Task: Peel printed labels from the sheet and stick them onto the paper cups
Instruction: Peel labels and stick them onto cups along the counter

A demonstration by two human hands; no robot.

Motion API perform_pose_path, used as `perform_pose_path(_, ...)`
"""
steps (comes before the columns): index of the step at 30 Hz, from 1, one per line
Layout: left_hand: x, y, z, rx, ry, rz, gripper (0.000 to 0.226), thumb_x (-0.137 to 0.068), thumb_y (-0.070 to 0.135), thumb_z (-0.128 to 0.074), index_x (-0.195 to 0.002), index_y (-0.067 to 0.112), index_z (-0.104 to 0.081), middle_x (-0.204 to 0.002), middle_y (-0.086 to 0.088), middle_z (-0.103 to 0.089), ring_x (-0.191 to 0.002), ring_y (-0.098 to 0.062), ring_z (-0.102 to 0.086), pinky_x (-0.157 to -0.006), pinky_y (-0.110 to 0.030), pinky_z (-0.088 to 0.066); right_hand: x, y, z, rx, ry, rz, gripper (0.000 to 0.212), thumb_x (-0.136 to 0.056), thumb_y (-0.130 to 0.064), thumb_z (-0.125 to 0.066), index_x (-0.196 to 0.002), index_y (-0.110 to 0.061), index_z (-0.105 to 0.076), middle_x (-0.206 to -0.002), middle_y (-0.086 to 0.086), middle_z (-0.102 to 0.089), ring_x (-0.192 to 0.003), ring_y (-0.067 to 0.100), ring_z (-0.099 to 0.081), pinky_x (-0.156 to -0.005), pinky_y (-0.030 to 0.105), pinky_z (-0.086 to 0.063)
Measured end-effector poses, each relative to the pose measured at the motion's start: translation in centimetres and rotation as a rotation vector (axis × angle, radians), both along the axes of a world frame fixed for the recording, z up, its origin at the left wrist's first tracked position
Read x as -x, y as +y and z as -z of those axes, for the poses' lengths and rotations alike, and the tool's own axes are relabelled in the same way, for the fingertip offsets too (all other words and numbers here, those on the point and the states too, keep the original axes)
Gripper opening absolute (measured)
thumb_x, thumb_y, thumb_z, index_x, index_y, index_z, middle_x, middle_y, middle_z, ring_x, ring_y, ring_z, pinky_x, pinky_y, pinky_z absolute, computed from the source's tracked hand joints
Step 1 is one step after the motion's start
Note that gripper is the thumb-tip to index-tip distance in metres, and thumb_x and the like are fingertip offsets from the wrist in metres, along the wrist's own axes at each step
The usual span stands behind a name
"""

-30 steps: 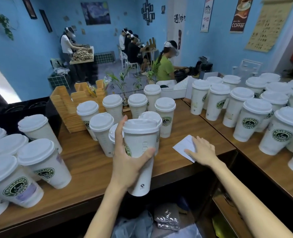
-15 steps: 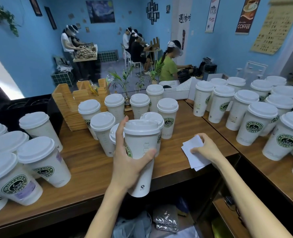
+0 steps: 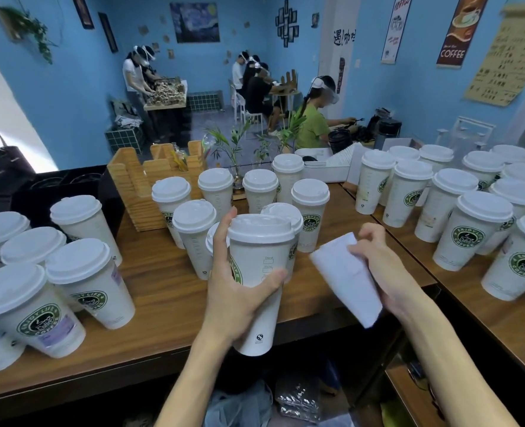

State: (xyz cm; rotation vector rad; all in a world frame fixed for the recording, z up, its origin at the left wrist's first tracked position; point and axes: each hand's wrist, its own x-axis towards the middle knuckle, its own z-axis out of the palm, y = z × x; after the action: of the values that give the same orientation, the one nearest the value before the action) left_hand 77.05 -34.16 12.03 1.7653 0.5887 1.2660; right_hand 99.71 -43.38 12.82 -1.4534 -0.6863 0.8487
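The left hand grips a bare cup above the bench edge, the right hand beside it holds the label sheet, nothing peeled yet, while some cups left of the hands already carry labels.

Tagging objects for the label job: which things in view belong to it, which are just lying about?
In the job:
- paper cup, held by the left hand
- label sheet, held by the right hand
- lidded cups on the counter

Lying about:
- wooden holder
- potted plants
- white tray
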Motion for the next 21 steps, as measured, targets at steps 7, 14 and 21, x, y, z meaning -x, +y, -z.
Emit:
perform_pose_path(7, 2.2, 0.3, -1.1, 0.02, -0.073, -0.043, 0.1, -0.064, 0.048, -0.082, -0.149, 0.047, -0.029, -0.142, 0.033, -0.049, -0.133, 0.001, -0.051, -0.104, -0.018, -0.046, 2.6, -0.4, -2.7, -0.065, -0.236, -0.155, 0.001, -0.088, -0.015, -0.078, -0.089, -0.015, -0.078, -0.083, -0.011, -0.076, -0.071, -0.002, -0.067, -0.061, 0.011, -0.048)
perform_pose_path(14, 6.7, 1.7, -2.1, 0.03, -0.126, -0.161, 0.106, -0.059, 0.054, -0.088, -0.149, 0.048, -0.031, -0.145, 0.028, -0.05, -0.136, -0.007, -0.052, -0.108, -0.029, -0.047, 4.8, 0.2, -5.0, -0.13, 0.086, -0.477, 0.037, -0.092, 0.019, -0.047, -0.098, -0.001, -0.078, -0.104, 0.016, -0.079, -0.074, 0.01, -0.074, -0.056, 0.014, -0.053)
perform_pose_path(21, 11.0, 2.5, -3.2, 0.049, -0.145, -0.203, 0.103, -0.065, 0.04, -0.084, -0.152, 0.046, -0.031, -0.151, 0.006, -0.05, -0.134, -0.022, -0.055, -0.107, -0.06, -0.048, 7.9, 3.1, -5.7, -0.199, -0.295, -0.598, 0.019, -0.067, -0.04, -0.082, -0.068, -0.023, -0.074, -0.068, 0.004, -0.059, -0.068, 0.018, -0.05, -0.062, 0.02, -0.039)
